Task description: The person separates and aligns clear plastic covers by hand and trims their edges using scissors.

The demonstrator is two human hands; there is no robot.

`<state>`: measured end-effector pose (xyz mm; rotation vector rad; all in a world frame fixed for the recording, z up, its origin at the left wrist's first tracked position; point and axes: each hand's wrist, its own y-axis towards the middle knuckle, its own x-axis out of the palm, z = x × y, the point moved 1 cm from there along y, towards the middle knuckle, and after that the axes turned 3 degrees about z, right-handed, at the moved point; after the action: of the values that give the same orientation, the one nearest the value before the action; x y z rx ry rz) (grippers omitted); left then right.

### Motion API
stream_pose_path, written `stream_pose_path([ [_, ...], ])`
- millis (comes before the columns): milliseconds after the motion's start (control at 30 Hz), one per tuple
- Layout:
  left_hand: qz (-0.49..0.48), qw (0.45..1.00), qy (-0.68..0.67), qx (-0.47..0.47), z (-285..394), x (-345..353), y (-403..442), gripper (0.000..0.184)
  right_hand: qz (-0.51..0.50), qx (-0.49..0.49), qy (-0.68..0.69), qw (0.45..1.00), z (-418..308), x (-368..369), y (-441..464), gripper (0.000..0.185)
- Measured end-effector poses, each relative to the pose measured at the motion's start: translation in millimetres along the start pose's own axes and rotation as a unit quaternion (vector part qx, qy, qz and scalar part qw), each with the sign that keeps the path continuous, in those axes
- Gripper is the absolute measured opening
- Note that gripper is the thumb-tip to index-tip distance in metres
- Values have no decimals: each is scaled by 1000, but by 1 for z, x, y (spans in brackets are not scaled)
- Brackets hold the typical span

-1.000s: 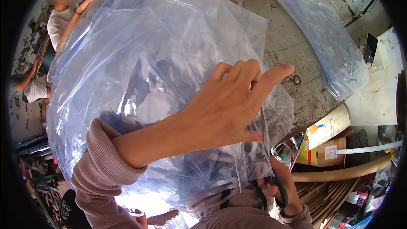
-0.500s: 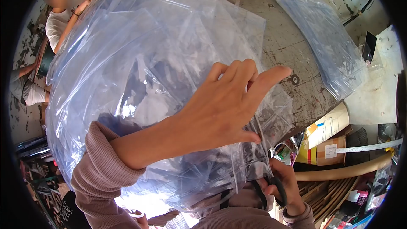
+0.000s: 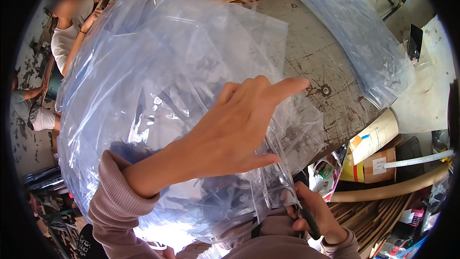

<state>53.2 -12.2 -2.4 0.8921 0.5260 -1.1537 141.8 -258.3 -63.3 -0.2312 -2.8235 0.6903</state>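
A: Status on left grip?

B: Looks released. Lying back up over the clear plastic pile, thumb and index spread apart, other fingers bent. Can't see under those.

A: And right grip?

B: Clenched round the black-handled tool, at the lower right edge of the pile. Looks like scissors; can't make out the blades.

A: Pointing where?

B: Up and left in view, toward the plastic. Handle's long axis on a steep slant, lower right to upper left.

A: And the pile?

B: Spread over left and middle of view, covering part of the desk. Too crumpled to call one long axis.

A: Farther right?

B: See a flatter sheet stack on the desk, long axis running from upper middle down to the right. Also spot a cardboard box below the desk edge, near rolled paper.

A: Far left?

B: Co-worker, beyond the plastic.
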Motion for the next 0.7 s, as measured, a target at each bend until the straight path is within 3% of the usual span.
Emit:
stream_pose_path([
  [100, -2, 1000, 6, -3, 1, 1, 0, 98, -8, -28, -56, 998, -2, -2, 4, 77],
  [700, -33, 998, -13, -48, 3, 0, -3, 90, 24, -36, -85, 995, -10, 5, 4, 70],
])
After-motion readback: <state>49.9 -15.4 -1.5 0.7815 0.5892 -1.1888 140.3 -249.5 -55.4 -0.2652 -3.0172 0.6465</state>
